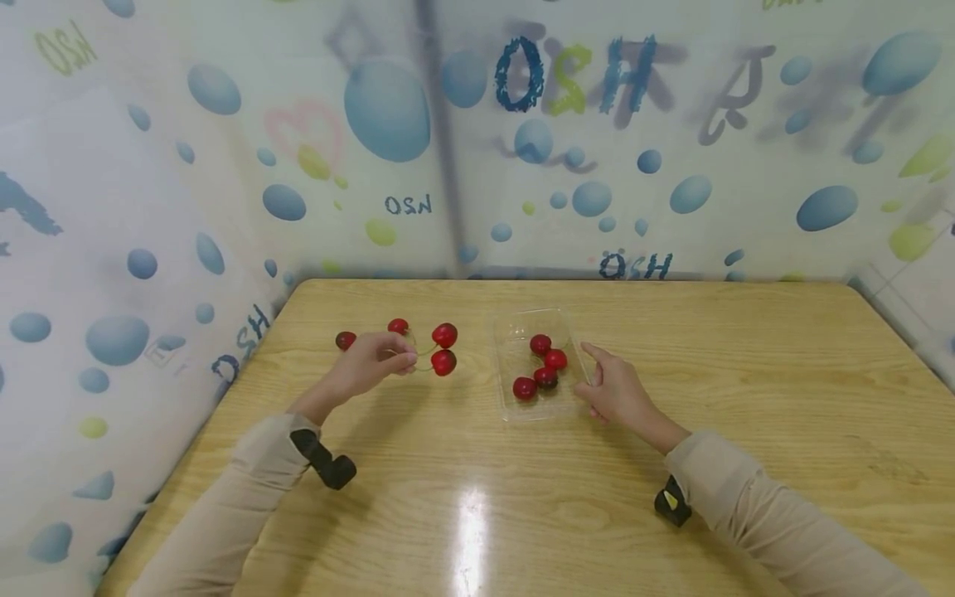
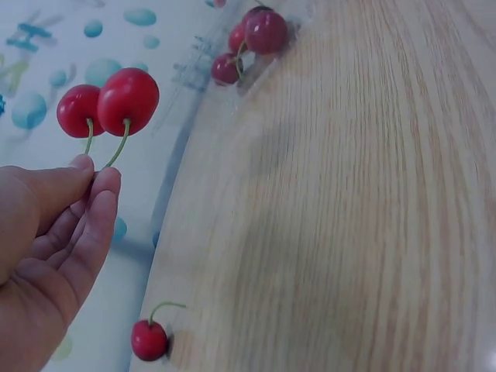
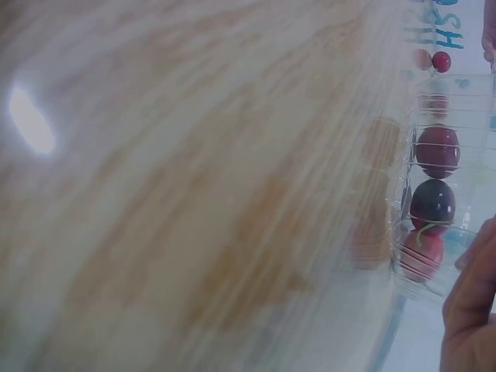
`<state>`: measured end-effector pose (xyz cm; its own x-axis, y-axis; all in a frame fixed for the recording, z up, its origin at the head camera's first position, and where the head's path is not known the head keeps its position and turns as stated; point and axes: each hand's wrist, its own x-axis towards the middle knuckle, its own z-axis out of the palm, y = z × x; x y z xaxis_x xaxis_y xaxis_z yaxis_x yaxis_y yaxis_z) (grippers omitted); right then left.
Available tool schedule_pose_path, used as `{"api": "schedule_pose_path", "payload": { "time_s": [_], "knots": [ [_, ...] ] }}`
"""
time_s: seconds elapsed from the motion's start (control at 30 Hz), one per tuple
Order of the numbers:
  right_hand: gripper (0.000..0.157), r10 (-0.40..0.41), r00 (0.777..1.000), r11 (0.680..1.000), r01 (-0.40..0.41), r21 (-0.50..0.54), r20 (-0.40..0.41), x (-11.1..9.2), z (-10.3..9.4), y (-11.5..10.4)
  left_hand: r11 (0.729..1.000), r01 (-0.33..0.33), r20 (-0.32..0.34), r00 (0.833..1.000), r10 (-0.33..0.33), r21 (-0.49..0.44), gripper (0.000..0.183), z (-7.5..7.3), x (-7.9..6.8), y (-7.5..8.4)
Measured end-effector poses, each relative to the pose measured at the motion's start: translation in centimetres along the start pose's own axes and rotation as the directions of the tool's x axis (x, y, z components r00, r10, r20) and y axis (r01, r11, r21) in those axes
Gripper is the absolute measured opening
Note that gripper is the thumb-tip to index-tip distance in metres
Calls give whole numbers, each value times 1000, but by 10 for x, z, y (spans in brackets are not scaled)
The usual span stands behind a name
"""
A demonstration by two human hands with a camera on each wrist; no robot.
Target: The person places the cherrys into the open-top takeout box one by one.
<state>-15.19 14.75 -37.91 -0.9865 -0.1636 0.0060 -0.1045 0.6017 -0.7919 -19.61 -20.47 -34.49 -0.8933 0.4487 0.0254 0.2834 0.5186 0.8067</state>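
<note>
The left hand (image 1: pixel 370 365) pinches the green stems of a pair of red cherries (image 1: pixel 443 348) between thumb and fingertips, and the fruits hang just beyond the fingers, lifted above the table (image 1: pixel 522 497). Two single cherries (image 1: pixel 346 340) lie on the table behind this hand. The right hand (image 1: pixel 615 388) rests with relaxed, spread fingers against the right side of a clear plastic tray (image 1: pixel 515 332), which holds four cherries.

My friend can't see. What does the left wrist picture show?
A left hand pinches the stems of two red cherries, holding them up. Another cherry lies on the wooden table, and more sit far off in a clear tray.
</note>
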Motion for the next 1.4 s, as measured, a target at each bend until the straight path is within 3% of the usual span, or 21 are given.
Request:
{"api": "schedule_pose_path", "payload": {
  "time_s": [0.27,0.5,0.73,1.03,1.4],
  "knots": [
    [65,0,1000,1000,0,-11,-6,1,-1,-1,999,-52,12,999,52,-1,12,7,13,18],
    [64,-2,1000,1000,2,-10,-4,2,-2,-1,999,-46,22,999,46,-13,16,10,27,28],
    [64,-7,1000,1000,7,-12,-5,1,-3,-1,995,-89,49,995,86,47,10,11,43,41],
    [64,-12,1000,1000,12,-13,0,2,-2,0,977,-171,130,979,155,129,7,20,61,57],
    [64,-1,1000,1000,1,10,15,1,-1,-2,962,-194,262,955,141,191,6,38,72,69]
  ]
}}
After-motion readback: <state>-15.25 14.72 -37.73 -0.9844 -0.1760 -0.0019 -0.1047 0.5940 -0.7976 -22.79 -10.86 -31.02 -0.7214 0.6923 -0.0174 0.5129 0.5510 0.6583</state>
